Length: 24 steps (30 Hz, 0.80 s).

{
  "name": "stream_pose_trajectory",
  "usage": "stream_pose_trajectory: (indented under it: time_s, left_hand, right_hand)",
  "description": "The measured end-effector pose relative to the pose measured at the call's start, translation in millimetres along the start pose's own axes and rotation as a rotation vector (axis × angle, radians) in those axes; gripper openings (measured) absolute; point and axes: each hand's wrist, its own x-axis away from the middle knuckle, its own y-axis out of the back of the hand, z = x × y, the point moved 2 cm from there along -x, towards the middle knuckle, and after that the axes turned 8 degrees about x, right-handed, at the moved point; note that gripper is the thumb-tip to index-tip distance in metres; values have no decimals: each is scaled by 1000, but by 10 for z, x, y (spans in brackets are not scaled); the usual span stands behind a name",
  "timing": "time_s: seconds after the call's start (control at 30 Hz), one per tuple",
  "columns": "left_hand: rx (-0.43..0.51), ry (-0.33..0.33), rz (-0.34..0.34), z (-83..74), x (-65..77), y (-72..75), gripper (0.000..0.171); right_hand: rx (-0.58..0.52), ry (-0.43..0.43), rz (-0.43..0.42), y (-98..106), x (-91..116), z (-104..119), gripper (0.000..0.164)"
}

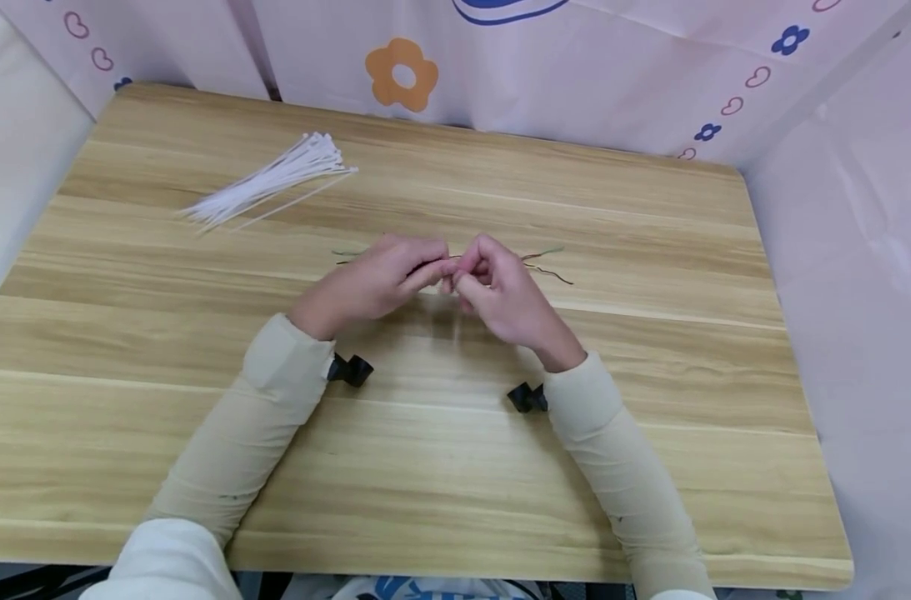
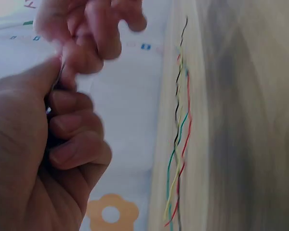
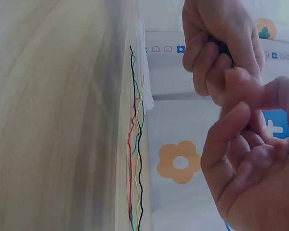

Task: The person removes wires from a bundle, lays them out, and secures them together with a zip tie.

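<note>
- The left hand [image 1: 380, 271] is curled into a snug grip, its thumb pressing a thin dark strand [image 2: 58, 79] against the bent index finger, with the remaining fingers folded into the palm
- The right hand [image 1: 503, 292] meets it at three o'clock, thumb and fingers drawn together in a pinch at the tip of that strand; the contact is blurred and partly hidden by the fingertips
- In the left wrist view the strand leans toward one o'clock as it leaves the left fist; how much more of it lies inside the palm, I cannot tell
- Below the hands and apart from them, a black wire [image 3: 133, 82], a red wire [image 2: 190, 91], a green wire [image 2: 169, 166] and a yellow wire [image 3: 143, 91] lie loosely crossed on the wooden table [image 1: 425, 483]
- In the head view, thin wire ends show past the hands at nine o'clock and at three o'clock
- A fanned bundle of white cable ties [image 1: 290, 175] lies at ten o'clock from the hands, well apart from them, heads toward two o'clock and tails toward eight
- Beige sleeves [image 1: 222, 442] reach in from seven and five o'clock
- Beyond the table's twelve o'clock edge hangs a printed cloth [image 1: 538, 92] with an orange flower [image 1: 383, 75]
</note>
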Motion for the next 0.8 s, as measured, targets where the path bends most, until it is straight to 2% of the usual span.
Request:
stream_pose_trajectory:
  time_s: [0.07, 0.13, 0.27, 0.37, 0.47, 0.63, 0.8]
  left_hand:
    - [2, -28, 35, 0, 18, 36, 32]
    - [16, -50, 67, -3, 35, 65, 32]
    - [52, -76, 126, -12, 65, 88, 27]
    - [44, -87, 151, -18, 72, 77, 27]
    - [19, -85, 149, -27, 74, 77, 30]
    - [-34, -45, 92, -15, 119, 159, 29]
    - [-73, -35, 49, -10, 133, 233, 27]
  right_hand:
    - [8, 27, 13, 26, 10, 3, 4]
    - [64, 93, 7, 56, 24, 18, 4]
    - [312, 234, -69, 89, 38, 36, 4]
    - [515, 292, -146, 98, 46, 41, 11]
    - [648, 346, -209, 116, 48, 38, 17]
    - [715, 415, -300, 214, 55, 21, 21]
    - [725, 392, -346, 330, 80, -10, 20]
